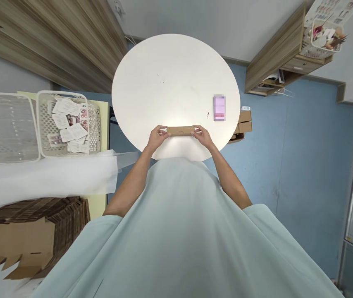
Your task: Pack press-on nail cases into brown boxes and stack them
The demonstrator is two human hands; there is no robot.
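A small brown cardboard box [180,131] lies level at the near part of the round white table [176,74], its long side facing me. The box looks closed, with a curved notch on the side toward me. My left hand [158,137] pinches its left end between thumb and fingers. At the right end, my right hand [203,135] grips it the same way. Whether the box touches the tabletop or is held just above it, I cannot tell. A phone-like thing with a blurred pink screen [219,108] lies on the table to the right.
Left of the table, a white basket [94,128] holds packets and paper slips beside another white basket [9,128]. Below them are a white plastic roll [46,176] and stacked flat cardboard [15,238]. Brown boxes [245,126] stand right of the table, near a wooden cabinet [275,49].
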